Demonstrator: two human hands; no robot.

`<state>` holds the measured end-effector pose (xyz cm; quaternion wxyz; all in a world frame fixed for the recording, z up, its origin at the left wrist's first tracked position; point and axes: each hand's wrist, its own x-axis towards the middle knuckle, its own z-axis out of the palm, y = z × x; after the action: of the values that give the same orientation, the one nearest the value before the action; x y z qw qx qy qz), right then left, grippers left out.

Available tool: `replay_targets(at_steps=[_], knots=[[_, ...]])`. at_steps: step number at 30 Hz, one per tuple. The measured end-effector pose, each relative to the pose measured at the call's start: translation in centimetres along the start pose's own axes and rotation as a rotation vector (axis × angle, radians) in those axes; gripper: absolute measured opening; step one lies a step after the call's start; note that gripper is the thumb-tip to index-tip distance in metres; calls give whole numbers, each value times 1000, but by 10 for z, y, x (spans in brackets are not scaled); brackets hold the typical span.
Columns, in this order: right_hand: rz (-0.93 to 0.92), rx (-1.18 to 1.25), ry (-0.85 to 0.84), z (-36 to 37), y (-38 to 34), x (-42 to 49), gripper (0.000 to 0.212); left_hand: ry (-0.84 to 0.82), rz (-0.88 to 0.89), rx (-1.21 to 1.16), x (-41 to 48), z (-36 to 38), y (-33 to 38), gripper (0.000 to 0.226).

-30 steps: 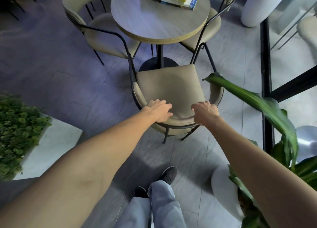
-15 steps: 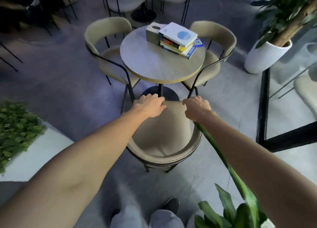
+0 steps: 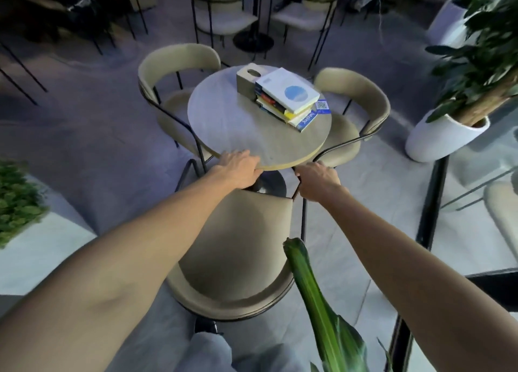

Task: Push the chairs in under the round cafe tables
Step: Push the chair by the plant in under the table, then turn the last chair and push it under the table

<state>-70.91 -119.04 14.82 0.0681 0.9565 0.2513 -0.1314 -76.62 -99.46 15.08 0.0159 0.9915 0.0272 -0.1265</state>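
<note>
Hands apart on near chair (image 3: 238, 248): left hand (image 3: 238, 170) rests at round table (image 3: 224, 125) near edge, right hand (image 3: 318, 182) clamped on black frame. Chair seat mostly outside table. Books (image 3: 286, 100) at tabletop far-right edge.

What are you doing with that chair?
A person is tidying a cafe, pushing the near chair toward the round table. The left hand is at the front of the seat, right by the table's edge, and the right hand grips the chair's black frame. Most of the seat is not yet under the table. A stack of books sits on the table, and two other chairs stand around it.
</note>
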Motion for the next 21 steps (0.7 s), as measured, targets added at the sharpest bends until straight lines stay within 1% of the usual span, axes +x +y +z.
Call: replay_targets(at_steps=[3,7,11,15,21], knots=[[-32,-33,9,-2,32,22,38,11,-18,-3,29,-6,26,36],[-93,-82,4,1,91,60,41,7,-55,-18,79,-5,74,35],[-215,-206,-6,6,162,101,40,15,-148,-7,136,-9,136,33],[-281,-248,-25,7,234,133,44,54,-225,-6,201,-23,196,33],[-303,-219,-14,-3,330,184,42,81,-183,92,288,-42,264,30]])
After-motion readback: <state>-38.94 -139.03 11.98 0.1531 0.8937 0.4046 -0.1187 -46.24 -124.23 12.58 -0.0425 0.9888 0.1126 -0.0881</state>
